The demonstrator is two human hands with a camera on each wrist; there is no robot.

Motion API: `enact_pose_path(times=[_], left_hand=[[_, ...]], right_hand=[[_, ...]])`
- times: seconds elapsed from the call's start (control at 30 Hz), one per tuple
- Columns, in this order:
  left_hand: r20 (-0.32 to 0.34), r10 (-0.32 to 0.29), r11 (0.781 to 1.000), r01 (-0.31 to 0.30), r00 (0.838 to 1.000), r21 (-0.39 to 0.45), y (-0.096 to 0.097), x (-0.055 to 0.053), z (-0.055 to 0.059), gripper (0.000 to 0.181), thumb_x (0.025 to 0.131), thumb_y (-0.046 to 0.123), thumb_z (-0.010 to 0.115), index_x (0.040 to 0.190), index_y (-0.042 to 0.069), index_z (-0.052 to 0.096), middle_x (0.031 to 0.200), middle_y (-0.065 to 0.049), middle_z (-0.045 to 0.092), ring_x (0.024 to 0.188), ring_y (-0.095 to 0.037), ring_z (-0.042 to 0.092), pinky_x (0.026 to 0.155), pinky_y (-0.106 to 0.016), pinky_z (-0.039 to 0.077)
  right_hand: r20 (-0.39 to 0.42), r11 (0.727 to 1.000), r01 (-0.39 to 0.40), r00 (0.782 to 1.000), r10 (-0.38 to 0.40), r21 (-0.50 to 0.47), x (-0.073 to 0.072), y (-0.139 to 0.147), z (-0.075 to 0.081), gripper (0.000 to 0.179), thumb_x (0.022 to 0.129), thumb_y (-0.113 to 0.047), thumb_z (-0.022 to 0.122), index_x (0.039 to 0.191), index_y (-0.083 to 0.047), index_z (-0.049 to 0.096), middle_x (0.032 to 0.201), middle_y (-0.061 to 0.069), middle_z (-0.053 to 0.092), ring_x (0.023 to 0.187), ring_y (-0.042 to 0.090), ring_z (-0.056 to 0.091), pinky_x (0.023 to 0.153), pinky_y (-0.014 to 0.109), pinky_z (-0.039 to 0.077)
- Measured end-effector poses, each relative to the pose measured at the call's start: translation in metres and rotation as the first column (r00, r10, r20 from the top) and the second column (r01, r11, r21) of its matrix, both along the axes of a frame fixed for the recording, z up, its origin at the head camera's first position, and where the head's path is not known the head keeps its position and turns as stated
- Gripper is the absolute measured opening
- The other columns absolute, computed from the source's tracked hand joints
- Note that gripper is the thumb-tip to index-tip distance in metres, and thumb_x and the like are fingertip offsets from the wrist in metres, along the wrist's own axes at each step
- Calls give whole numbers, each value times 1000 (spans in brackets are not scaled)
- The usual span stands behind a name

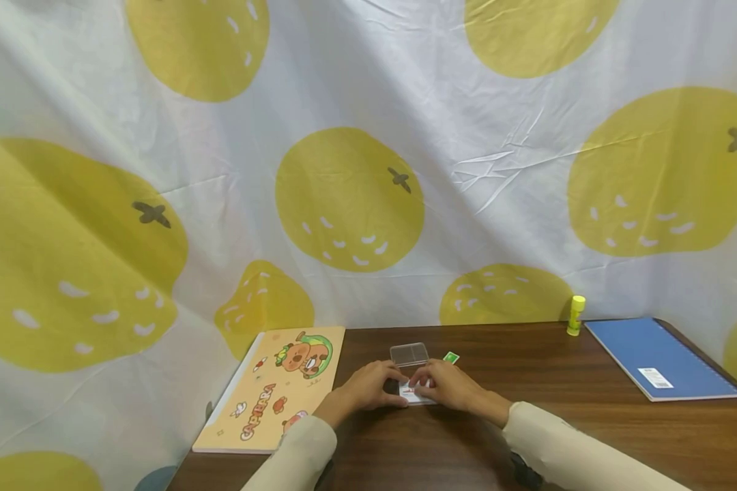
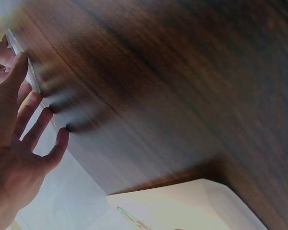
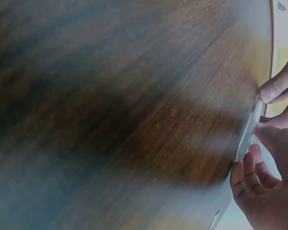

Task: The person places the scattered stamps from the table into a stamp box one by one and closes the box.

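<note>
A small flat plastic case [image 2: 32, 76] lies on the table between both hands, with a white card [image 1: 407, 392] with red print in it. My left hand [image 1: 368, 386] holds the case at its left side, thumb at the near corner and index finger farther back. The right hand [image 1: 451, 386] reaches over from the right, its bent fingertips pinching at the white card; the exact contact is partly hidden. Just behind the hands sits a clear plastic lid [image 1: 409, 354]; whether it joins the case is hidden. A small green card [image 1: 451, 357] lies beyond the right hand.
A capybara notebook [image 1: 301, 402] lies at the left of the dark wooden table [image 1: 503, 436]. Toward the back right stand a yellow glue stick [image 1: 576, 316] and, beside it, a blue notebook [image 1: 657, 358] lying flat. A fruit-patterned curtain [image 1: 503, 204] hangs behind the table.
</note>
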State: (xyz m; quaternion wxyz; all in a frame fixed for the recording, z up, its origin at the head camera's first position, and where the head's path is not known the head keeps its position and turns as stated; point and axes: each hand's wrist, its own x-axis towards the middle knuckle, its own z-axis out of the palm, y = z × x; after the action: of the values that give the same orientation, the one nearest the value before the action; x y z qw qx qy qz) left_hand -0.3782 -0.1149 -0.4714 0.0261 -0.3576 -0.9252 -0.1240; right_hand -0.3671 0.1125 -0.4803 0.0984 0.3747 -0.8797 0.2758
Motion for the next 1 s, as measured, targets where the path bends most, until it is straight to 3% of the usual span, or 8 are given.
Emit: enact_pose_path(times=[0.33,0.53,1.0], left_hand=[[10,15,1000,-15,1000,-1,0,1,1,45,86,42,85,123,16,78,119,1,70,112,-16,64,99,-34,52],[11,19,1000,-19,1000,1,1,0,1,45,86,41,85,123,16,78,120,1,70,113,-16,64,99,-34,52],[23,23,1000,-23,999,4,1,0,1,46,86,41,85,123,15,78,122,0,69,115,-16,63,102,-33,51]], right_hand=[[-7,1000,-6,1000,6,-26,-3,1,-1,11,90,-7,77,100,-5,79,87,4,67,78,17,63,66,23,49],[28,999,-1,1000,2,-47,-5,6,3,10,92,-8,76,100,-4,78,89,2,69,81,20,64,67,23,49],[24,998,36,999,-35,-43,-14,26,6,12,93,-6,75,104,-2,78,92,2,68,80,10,63,69,25,55]])
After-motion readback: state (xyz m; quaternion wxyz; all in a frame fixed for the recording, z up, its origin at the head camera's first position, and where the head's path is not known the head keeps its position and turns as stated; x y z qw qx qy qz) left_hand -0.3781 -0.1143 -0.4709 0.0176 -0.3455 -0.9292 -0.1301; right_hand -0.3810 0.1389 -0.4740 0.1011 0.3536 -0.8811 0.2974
